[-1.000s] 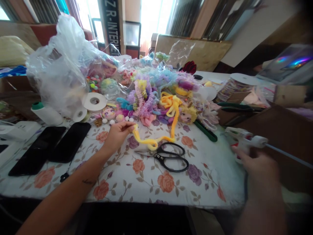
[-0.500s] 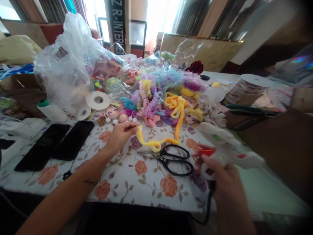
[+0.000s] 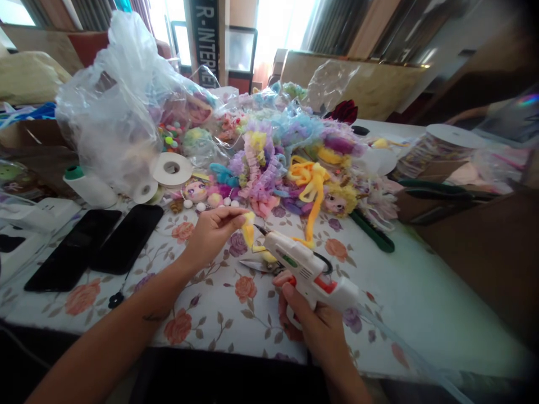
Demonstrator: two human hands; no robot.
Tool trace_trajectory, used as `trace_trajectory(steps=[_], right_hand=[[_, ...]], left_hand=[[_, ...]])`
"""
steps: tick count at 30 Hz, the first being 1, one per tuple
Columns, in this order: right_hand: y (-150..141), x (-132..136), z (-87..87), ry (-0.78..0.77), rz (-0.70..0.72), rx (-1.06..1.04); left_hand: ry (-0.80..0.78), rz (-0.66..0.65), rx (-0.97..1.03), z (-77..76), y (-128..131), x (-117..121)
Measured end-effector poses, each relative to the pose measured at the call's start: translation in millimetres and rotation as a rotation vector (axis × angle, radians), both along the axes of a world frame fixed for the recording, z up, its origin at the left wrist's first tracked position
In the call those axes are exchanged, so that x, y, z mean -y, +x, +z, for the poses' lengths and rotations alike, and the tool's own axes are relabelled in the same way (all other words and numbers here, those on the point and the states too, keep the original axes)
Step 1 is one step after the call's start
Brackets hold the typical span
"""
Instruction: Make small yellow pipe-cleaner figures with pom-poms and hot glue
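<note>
Beyond the worktop [image 3: 219, 331], which was spread with a white cloth printed with orange and purple roses, bright windows and a dark sign board [image 3: 206, 45] with white capitals stood in the background. A heap of pastel ruffled trims [image 3: 261, 174] filled the far side, next to a large crumpled clear plastic bag [image 3: 113, 112]. Gluing looked to be at an early stage: a fuzzy yellow fabric strip [image 3: 249, 233] was held up by one end, and the dark nozzle of a white glue gun with a red trigger [image 3: 298, 261] pointed at it. That end was not joined to anything visible, so any bonding there seemed not yet done; whether its pale tip carried glue could not be told. The left hand [image 3: 217, 233] had its fingers pinched narrowly on this end, the strip hanging just below them, passing behind the gun and reappearing towards a looped yellow bundle [image 3: 309, 177]. The right hand [image 3: 318, 328] had its fingers wrapped around the gun's handle, near the trigger; the nozzle lay just beside the strip, though contact was unclear. A translucent glue stick [image 3: 404, 342] trailed from the gun's rear, and black-handled metal scissors [image 3: 255, 265] lay partly hidden beneath it.
</note>
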State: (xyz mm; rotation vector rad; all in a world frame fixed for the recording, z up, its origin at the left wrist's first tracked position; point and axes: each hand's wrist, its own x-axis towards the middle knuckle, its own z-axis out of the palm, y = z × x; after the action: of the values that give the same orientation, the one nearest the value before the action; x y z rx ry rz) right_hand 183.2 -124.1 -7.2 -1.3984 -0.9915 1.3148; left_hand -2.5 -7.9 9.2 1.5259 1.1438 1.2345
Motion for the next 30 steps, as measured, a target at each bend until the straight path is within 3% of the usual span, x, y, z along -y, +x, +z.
trace_trajectory(steps=[10, 30], right_hand=[[-0.6, 0.2, -0.9, -0.014, 0.009, 0.080], [2.2, 0.5, -7.6, -0.066, -0.022, 0.208]], left_hand=[[0.119, 0.005, -0.105, 8.3, 0.9, 7.3], [0.139, 0.016, -0.105, 7.7, 1.0, 6.4]])
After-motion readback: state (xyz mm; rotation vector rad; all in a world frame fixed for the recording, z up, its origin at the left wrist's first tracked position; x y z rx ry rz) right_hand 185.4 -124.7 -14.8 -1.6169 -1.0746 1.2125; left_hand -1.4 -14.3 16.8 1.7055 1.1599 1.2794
